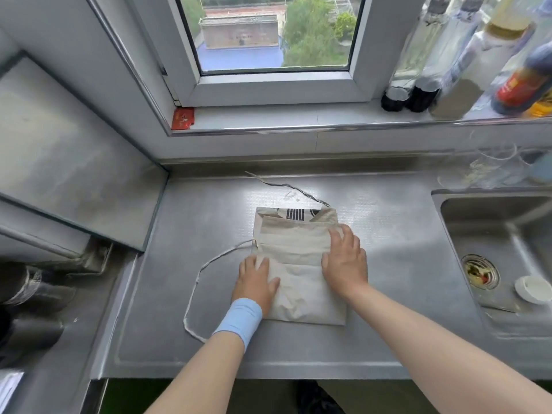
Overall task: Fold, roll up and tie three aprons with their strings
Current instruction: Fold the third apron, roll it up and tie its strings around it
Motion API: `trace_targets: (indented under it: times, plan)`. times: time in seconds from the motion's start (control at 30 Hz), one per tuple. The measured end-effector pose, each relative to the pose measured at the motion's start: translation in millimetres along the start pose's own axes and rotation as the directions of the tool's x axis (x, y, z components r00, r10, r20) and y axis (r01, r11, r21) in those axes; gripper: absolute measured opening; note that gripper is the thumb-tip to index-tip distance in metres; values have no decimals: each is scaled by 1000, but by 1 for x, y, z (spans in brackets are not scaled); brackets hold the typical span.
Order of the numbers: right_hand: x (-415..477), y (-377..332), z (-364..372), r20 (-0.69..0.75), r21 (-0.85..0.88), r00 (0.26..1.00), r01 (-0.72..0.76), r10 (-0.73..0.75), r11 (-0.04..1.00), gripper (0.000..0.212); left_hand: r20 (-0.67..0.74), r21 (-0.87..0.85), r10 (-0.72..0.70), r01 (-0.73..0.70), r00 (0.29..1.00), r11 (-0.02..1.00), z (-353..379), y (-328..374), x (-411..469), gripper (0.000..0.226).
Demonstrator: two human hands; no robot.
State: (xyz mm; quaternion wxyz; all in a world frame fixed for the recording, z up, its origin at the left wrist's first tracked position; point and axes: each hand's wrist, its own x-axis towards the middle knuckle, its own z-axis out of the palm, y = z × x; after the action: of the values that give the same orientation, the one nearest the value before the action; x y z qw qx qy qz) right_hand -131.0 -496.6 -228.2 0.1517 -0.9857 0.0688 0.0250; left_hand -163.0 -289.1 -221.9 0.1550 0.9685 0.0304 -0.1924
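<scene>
Both palms flat: the left hand [257, 279] and right hand [343, 261] press open-fingered on the folded apron [298, 264], mid-counter [179, 294], likely pinning the crease before rolling. Its strings [203, 270] trail clear to the left, free for tying.

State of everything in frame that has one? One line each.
apron: folded flat on the counter, not rolled or tied
left string: loose, looped on the counter beside the apron
far string: loose, trailing off the apron's far edge
left hand: flat, presses the apron's left edge
right hand: flat, presses its right side
bottles: upright on the sill
white cup: in the sink, by the drain
</scene>
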Motion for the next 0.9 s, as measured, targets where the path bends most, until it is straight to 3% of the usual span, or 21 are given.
trace_targets:
  times: [0.07, 0.13, 0.23, 0.33, 0.4, 0.5, 0.57, 0.63, 0.7, 0.77, 0.8, 0.87, 0.9]
  plan:
    - [5, -11, -3, 50, 151, 977, -215, 209, 965, 63, -63, -61, -44, 40, 997, 997, -2, -3, 2, 50]
    - [15, -20, -8, 150, 210, 907, -418, 394, 884, 55, -67, -57, -38, 34, 997, 998, -4, -5, 4, 50]
    - [28, -23, -13, 144, 117, 833, -551, 535, 826, 43, -50, -30, -27, 26, 998, 999, -6, -5, 9, 51]
    - [36, -17, -14, 283, 185, 767, -633, 576, 752, 33, -54, -59, -48, 45, 997, 997, -8, -6, 12, 49]
    - [39, -13, -14, 274, 208, 817, -565, 507, 798, 24, -72, -82, -73, 67, 995, 994, -10, -5, 12, 45]
    - [45, -11, -18, 105, 274, 933, -360, 344, 892, 9, -49, -62, -72, 69, 996, 996, -11, -5, 12, 40]
    - [50, -12, -19, 101, 395, 964, -264, 244, 880, 8, -35, -71, -76, 74, 996, 995, -14, -3, 11, 39]
    - [55, -9, -16, 75, 394, 975, -220, 207, 892, 5, -20, -70, -94, 92, 995, 993, -14, 1, 10, 39]
    - [54, -6, -9, 22, 322, 980, -196, 199, 926, 34, -45, -22, -104, 103, 994, 994, -15, 7, 8, 41]
    - [44, -1, -1, -37, 225, 987, -145, 157, 964, 60, -150, 76, 1, 10, 989, 997, -14, 12, 8, 47]
    - [36, 2, 0, -88, 150, 993, -67, 81, 986, 64, -170, 126, 107, -87, 980, 988, -11, 14, 10, 51]
    - [18, 9, 5, -158, 43, 977, 152, -144, 987, 58, -54, 247, 298, -276, 953, 929, 0, 20, 11, 57]
    - [7, 14, 10, -150, 12, 954, 266, -262, 964, 53, 46, 281, 304, -305, 952, 910, 6, 22, 11, 59]
